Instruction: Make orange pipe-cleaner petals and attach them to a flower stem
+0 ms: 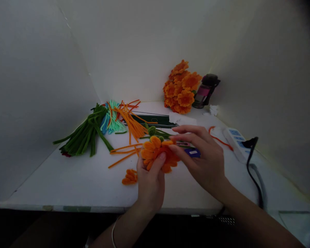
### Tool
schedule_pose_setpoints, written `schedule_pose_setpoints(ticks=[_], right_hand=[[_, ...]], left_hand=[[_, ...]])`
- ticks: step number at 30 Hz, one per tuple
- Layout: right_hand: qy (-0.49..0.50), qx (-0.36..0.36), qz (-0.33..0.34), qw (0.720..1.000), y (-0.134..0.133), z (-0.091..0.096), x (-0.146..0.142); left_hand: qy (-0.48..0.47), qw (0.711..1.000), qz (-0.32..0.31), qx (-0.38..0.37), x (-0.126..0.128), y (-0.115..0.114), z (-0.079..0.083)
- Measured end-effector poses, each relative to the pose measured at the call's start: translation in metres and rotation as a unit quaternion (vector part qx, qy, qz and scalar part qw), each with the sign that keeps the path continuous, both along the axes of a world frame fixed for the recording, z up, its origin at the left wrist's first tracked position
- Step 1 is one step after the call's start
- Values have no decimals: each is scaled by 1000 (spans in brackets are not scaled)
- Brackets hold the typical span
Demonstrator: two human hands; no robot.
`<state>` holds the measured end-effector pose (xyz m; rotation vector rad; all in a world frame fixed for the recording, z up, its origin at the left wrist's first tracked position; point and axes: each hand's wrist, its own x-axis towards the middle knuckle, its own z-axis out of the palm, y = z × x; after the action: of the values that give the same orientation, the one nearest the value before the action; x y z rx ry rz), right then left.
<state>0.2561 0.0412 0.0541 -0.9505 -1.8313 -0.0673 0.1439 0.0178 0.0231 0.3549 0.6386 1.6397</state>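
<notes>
Both hands work above the near middle of the white table (67, 182). The left hand (150, 182) is closed around the orange flower (157, 153) from below, thumb pressed against the petals. The right hand (205, 158) is partly open; its fingertips (173, 148) pinch the flower's right edge, and the other fingers stay extended. The flower is held just above the table surface.

Surrounding items:
1. A small orange petal piece (130, 176) lies on the table just left of the left hand.
2. Loose orange stems (130, 125), green stems (86, 132) and light-blue stems (112, 120) lie further back on the left.
3. A bunch of finished orange flowers (181, 88) leans against the rear wall.
4. A power strip (235, 137) sits on the right, with a black cable (253, 165) plugged in.
</notes>
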Motion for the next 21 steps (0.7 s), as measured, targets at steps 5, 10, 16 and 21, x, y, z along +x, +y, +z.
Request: schedule_pose_setpoints(ticks=[5,10,16,21], right_hand=[[24,-137,17,990,-3,-3,6],[0,-108,0,994,-3,-3,7],[-65,-107,80,989,8,15,15],[-85,-112,107,984,10,19,11]], left_hand=[[-47,999,19,11,1,1,2],[0,999,-7,45,-5,0,-8],[204,969,-91,106,-25,6,-18],[235,963,-85,107,-25,10,-18]])
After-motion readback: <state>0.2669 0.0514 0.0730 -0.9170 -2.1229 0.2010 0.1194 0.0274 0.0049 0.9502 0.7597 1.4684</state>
